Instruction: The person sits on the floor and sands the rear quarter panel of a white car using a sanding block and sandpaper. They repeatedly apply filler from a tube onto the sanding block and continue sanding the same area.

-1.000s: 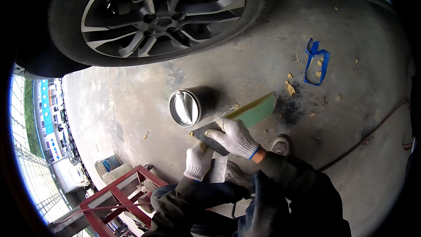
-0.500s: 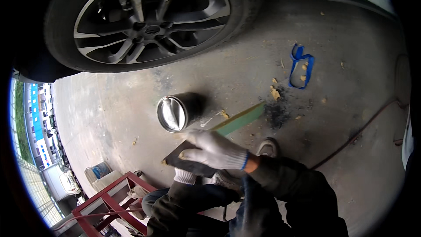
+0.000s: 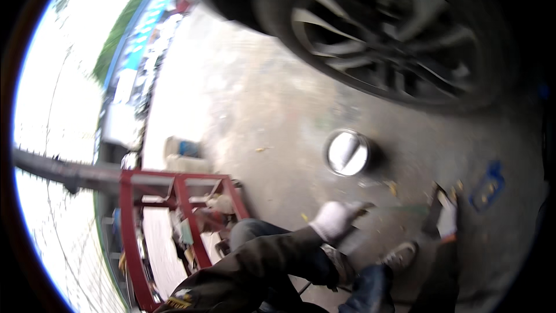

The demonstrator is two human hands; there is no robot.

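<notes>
White gloves the left hand (image 3: 331,220) and the right hand (image 3: 447,215), the latter beside a charcoal sheet (image 3: 432,217); the sleeves (image 3: 255,258) are dark olive, the trousers (image 3: 373,290) denim blue; a can (image 3: 348,152) gleams silver on a floor (image 3: 278,87) of mottled grey, with ochre scraps (image 3: 393,188) and a vivid blue strap (image 3: 480,195); silver spokes alternate with dark gaps on a wheel (image 3: 394,46) ringed by a black tyre (image 3: 274,6); at left, a frame (image 3: 134,237) is deep red, a pale bucket (image 3: 172,148) blue-patched.
</notes>
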